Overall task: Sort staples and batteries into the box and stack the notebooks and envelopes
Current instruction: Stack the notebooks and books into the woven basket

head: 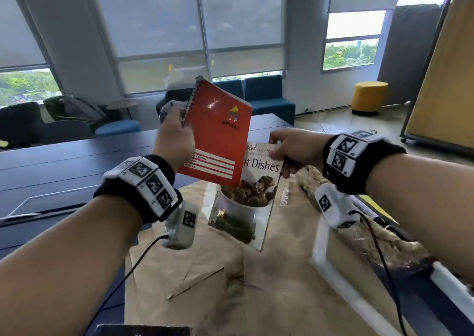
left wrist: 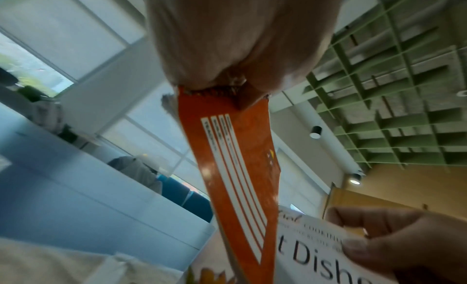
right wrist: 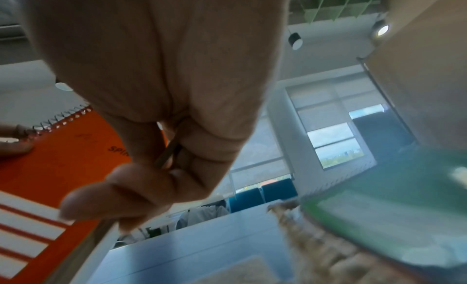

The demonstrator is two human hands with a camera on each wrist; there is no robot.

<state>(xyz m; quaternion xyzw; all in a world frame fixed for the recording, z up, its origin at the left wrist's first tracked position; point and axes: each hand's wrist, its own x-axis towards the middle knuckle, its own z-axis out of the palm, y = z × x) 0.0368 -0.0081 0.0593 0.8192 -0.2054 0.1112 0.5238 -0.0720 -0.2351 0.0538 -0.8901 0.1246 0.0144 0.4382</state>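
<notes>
My left hand [head: 174, 133] grips an orange spiral notebook [head: 218, 130] by its wire-bound edge and holds it upright above the table; the same notebook [left wrist: 240, 178] shows edge-on in the left wrist view and its cover [right wrist: 58, 160] in the right wrist view. My right hand [head: 289, 151] pinches the top right corner of a cookbook titled "Dishes" [head: 246, 199], tilted just behind and below the notebook. The thumb [left wrist: 374, 246] lies on the cookbook cover [left wrist: 310, 254]. Brown envelopes [head: 205, 279] lie flat on the table beneath both books.
A dark blue table [head: 64, 161] stretches left and back. A clear box [head: 333, 253] with brown contents stands at my right, under the right forearm. Dark chairs, blue sofas and a yellow stool [head: 369, 97] stand by the windows. A dark object [head: 143, 330] sits at the near edge.
</notes>
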